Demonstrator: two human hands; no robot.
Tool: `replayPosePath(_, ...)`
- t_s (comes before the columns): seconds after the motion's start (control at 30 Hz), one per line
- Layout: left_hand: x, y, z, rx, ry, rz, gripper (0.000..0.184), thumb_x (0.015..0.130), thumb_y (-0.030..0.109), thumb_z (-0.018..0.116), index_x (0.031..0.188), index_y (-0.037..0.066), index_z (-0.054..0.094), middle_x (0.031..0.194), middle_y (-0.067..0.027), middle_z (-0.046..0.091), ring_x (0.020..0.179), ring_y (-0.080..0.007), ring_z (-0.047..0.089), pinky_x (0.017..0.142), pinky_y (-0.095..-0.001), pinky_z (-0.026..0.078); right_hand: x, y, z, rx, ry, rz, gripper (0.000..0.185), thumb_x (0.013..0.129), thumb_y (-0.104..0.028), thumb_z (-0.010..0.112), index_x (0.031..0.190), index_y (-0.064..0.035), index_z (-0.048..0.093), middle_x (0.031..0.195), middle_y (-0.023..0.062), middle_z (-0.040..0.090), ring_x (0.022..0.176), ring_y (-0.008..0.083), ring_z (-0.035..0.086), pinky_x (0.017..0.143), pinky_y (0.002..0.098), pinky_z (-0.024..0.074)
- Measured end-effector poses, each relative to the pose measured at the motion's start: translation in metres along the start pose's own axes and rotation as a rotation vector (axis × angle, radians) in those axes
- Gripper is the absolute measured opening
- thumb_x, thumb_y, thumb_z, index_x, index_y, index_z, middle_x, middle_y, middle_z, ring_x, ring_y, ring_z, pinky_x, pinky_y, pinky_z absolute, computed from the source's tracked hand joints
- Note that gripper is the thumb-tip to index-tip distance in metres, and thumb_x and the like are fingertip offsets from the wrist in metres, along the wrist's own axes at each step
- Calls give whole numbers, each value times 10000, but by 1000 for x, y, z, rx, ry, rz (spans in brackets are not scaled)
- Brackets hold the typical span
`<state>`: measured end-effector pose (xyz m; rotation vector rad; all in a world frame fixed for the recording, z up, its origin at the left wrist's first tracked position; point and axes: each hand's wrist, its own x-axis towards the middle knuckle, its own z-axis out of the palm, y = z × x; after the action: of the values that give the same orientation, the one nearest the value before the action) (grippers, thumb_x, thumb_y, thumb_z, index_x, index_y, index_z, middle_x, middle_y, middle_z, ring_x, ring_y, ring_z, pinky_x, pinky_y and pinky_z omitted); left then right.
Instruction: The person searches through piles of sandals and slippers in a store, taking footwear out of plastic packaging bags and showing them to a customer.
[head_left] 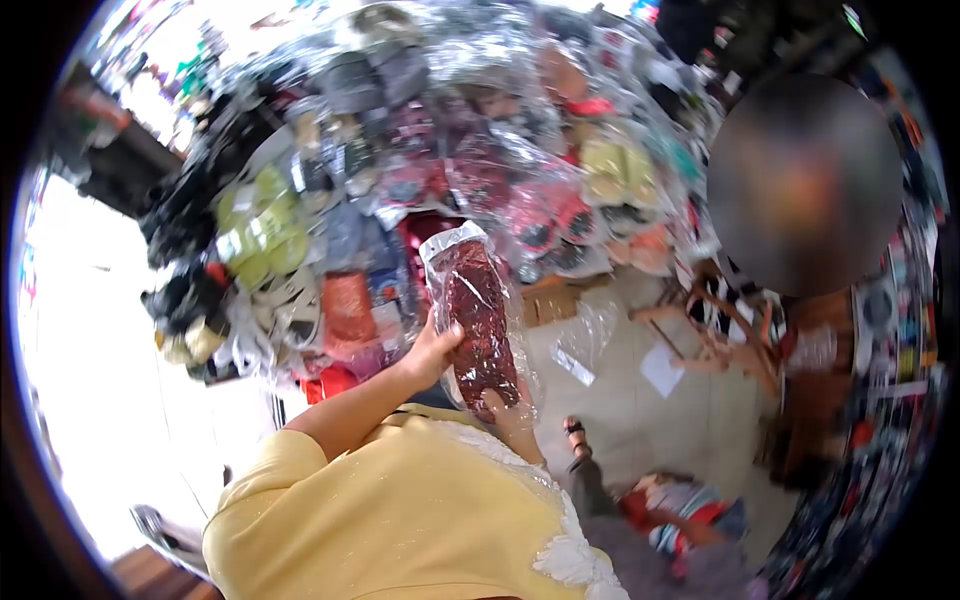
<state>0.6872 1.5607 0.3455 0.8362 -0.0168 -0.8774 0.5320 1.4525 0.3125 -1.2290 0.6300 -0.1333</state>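
Two hands, the left [433, 352] and the right [507, 410], share one dark red packet [474, 300]. Going clockwise round it, I make out two pale yellow slippers [602, 172] between one and two o'clock, one white sheet [662, 372] past three, one sandalled foot [576, 432] between four and five, and one orange packet [348, 308] near nine. Toward ten sit several lime slippers [270, 200] (glare on the plastic spoils my tally).

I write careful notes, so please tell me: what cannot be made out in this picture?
All in the head view:
Dark red item: exact kind, obscured by shiny plastic bag.
Left hand: most fingers, hidden behind that item.
Upper right: whatever the round blur covers.
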Motion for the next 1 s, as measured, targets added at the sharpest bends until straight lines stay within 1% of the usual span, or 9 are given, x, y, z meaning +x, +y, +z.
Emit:
replayPosePath(0.1,-34,-4,-8,278,246,149,847,724,60,715,1379,65,178,1264,-100,424,1161,-199,413,986,-370,352,21,-5,29,107,-271,-151,555,805,-159,637,1269,-5,375,1124,109,540,1023,199,540,871,331,452)
replayPosePath(0.2,-51,8,-26,138,383,199,752,702,-40,646,1346,52,269,1163,-86,517,1040,-188,513,926,-331,408,36,-13,42,-127,-577,-109,598,842,-153,600,1335,-2,297,1200,116,508,1062,183,517,917,332,425)
replayPosePath(0.3,-66,14,-57,52,553,289,684,696,-67,617,1302,52,323,1138,-83,536,1022,-184,526,910,-329,419,42,-13,51,-292,-742,-88,532,857,-123,557,1326,-3,336,1174,110,524,1029,171,524,904,315,418)
replayPosePath(0.43,-73,43,-89,176,658,321,641,709,-30,617,1282,23,335,1120,-93,536,1015,-180,523,914,-322,407,57,-11,58,-348,-912,262,344,893,-103,520,1211,20,475,1066,85,583,956,128,543,848,261,428)
replayPosePath(0.77,26,65,-147,633,530,255,745,720,55,636,1358,-21,259,1262,-151,456,1172,-211,423,1013,-311,298,140,-73,66,-460,-488,-49,213,881,-105,547,1054,12,589,958,46,616,901,114,564,799,236,440)
replayPosePath(0.83,30,66,-145,661,551,234,763,725,64,637,1370,-17,238,1279,-178,440,1191,-229,417,1021,-320,294,169,-103,73,-513,-368,-263,251,859,-91,569,1088,10,570,955,53,615,876,113,567,793,237,440)
replayPosePath(0.9,27,62,-125,928,638,462,776,734,74,626,1372,-32,199,1283,-261,399,1214,-345,399,1015,-366,319,210,-126,68,-731,-238,-463,326,814,-92,617,1117,10,550,1014,96,603,947,181,562,856,299,426)
replayPosePath(0.97,25,57,-121,993,713,356,787,730,66,633,1370,-38,189,1320,-280,329,1231,-404,351,1028,-384,311,250,-160,72,-1074,-241,-901,477,760,-163,676,1181,-11,510,1173,173,520,1101,303,481,943,404,367)
replayPosePath(1.0,23,58,-115,1093,769,399,790,724,64,638,1369,-37,193,1327,-280,317,1230,-416,342,1031,-389,307,263,-170,82,-1077,-268,-914,477,760,-163,676,1181,-11,510,1173,173,520,1101,303,481,943,404,367)
